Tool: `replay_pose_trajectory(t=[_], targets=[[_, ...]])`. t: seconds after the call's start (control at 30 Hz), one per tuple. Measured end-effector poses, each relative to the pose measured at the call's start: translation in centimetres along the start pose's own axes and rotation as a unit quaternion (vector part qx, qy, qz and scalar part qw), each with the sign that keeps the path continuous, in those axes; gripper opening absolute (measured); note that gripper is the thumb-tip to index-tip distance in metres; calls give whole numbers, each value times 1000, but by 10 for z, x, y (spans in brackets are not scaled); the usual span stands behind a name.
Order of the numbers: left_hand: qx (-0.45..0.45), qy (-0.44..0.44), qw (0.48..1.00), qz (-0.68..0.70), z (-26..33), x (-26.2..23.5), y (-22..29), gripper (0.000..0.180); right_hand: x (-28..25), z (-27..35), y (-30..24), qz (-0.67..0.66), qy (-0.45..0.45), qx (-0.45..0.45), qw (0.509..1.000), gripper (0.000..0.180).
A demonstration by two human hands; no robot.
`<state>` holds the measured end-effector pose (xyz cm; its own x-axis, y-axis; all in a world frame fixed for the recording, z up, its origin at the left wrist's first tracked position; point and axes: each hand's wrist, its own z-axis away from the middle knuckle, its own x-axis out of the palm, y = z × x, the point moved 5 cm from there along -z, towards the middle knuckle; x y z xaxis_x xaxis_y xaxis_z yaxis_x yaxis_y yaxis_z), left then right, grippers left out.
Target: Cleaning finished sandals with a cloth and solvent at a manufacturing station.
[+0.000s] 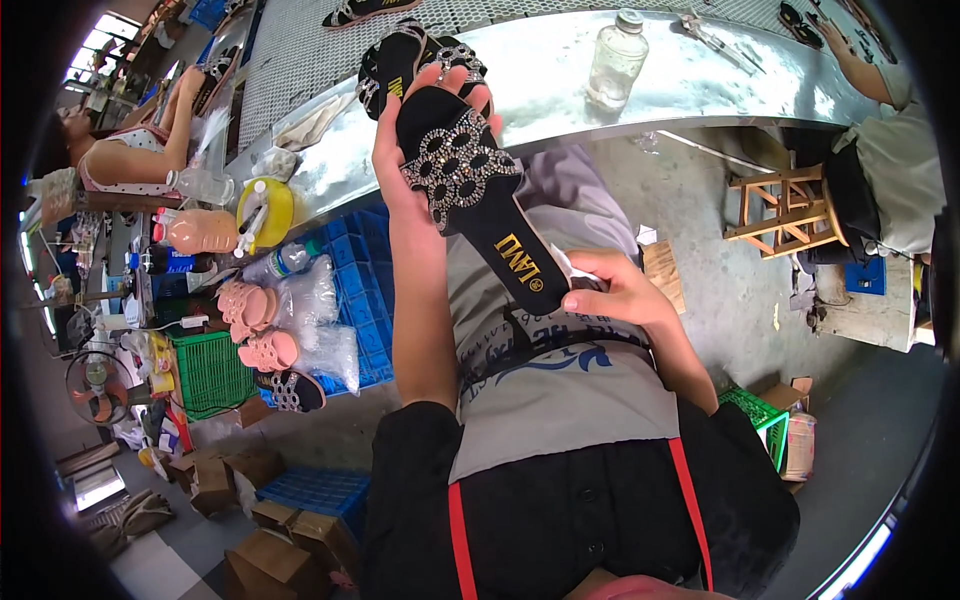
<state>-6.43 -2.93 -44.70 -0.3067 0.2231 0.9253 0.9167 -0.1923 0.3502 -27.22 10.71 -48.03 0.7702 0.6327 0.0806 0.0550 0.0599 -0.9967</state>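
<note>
A black slide sandal with a jewelled openwork strap is held up in front of my body, its toe pointing away and its heel toward me. My left hand wraps the toe end from below, fingertips showing past the far edge. At the heel, my right hand is closed with its thumb against the edge. A small white bit shows between those fingers and the heel; I cannot make out what it is. Just beyond my left hand, more jewelled black sandals sit on the metal bench edge.
A clear glass bottle and a caliper-like metal tool stand and lie on the bench. A mesh conveyor runs behind. To the left are a yellow container, pink sandals and blue crates. Co-workers sit at both sides.
</note>
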Motion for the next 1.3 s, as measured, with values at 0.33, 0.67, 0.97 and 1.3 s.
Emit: replay_pose_trajectory(t=[0.33,0.67,0.97,1.3], targets=[[172,185,850,-462,19,-11,43,39,-26,5,30,-163,180,32,969,61],[98,239,771,-582,86,-42,32,25,-58,-131,-34,-229,244,-73,940,34],[97,212,739,-632,84,-20,37,26,-137,-301,-73,-82,254,-40,963,36],[216,177,388,-878,1,24,73,27,-93,-242,-58,-21,278,-21,960,22]])
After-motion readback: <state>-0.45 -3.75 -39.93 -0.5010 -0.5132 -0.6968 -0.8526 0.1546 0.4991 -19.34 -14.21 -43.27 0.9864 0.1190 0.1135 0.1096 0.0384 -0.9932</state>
